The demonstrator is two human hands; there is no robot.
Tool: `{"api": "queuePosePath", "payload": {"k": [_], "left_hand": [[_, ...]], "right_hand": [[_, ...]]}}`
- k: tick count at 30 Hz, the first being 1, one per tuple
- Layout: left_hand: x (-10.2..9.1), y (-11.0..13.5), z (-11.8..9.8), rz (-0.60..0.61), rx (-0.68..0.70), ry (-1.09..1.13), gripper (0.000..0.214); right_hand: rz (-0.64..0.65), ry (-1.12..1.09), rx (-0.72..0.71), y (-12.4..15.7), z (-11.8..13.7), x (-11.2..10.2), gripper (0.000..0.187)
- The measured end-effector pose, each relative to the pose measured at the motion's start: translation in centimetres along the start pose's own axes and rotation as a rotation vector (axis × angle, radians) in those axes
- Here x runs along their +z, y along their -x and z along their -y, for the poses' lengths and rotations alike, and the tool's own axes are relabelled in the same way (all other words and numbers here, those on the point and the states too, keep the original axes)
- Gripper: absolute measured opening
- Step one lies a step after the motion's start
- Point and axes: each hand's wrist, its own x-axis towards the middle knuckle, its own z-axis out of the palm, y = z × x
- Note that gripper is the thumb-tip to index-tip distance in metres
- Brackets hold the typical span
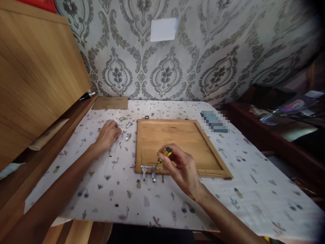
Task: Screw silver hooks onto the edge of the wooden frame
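A wooden framed panel (177, 142) lies flat on the patterned tablecloth (254, 183). A metal hinge (148, 170) sits at its near left edge. My right hand (181, 167) is closed round a yellow and black screwdriver (166, 152), whose tip points down at the hinge. My left hand (108, 135) reaches to the left of the panel, fingers curled down onto small metal hardware pieces (127, 130) scattered on the cloth. What those fingers hold, if anything, is hidden.
A large wooden board (35, 74) leans at the left over a wooden ledge. A cardboard piece (110, 102) lies at the table's back. A blurred grey object (214, 121) lies right of the panel. A cluttered dark side table (279, 128) stands at the right.
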Motion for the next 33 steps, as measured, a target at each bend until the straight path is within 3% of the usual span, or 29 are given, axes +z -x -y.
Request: {"api": "queuePosePath", "payload": {"k": [9, 13, 18, 23, 29, 33], "left_hand": [[0.0, -1.2, -0.2, 0.140, 0.120, 0.006, 0.025], [-0.4, -1.2, -0.3, 0.149, 0.071, 0.043, 0.023], [-1.5, -0.5, -1.2, 0.096, -0.084, 0.187, 0.017], [-2.2, 1.4, -4.9, 0.126, -0.219, 0.476, 0.023], [-3.2, 3.2, -11.6, 0.324, -0.270, 0.880, 0.021], [-3.4, 3.0, -14.1, 0.419, -0.284, 1.015, 0.015]], "right_hand": [[-0.016, -0.043, 0.018, 0.1, -0.3, 0.1, 0.013], [-0.009, -0.052, 0.014, 0.1, -0.2, 0.0, 0.013], [-0.020, -0.051, -0.014, 0.0, -0.3, 0.1, 0.012], [-0.047, -0.034, -0.046, 0.2, -0.5, 0.3, 0.012], [-0.050, -0.017, -0.063, 0.2, -0.7, 0.3, 0.010], [-0.048, -0.025, -0.057, 0.2, -0.7, 0.3, 0.009]]}}
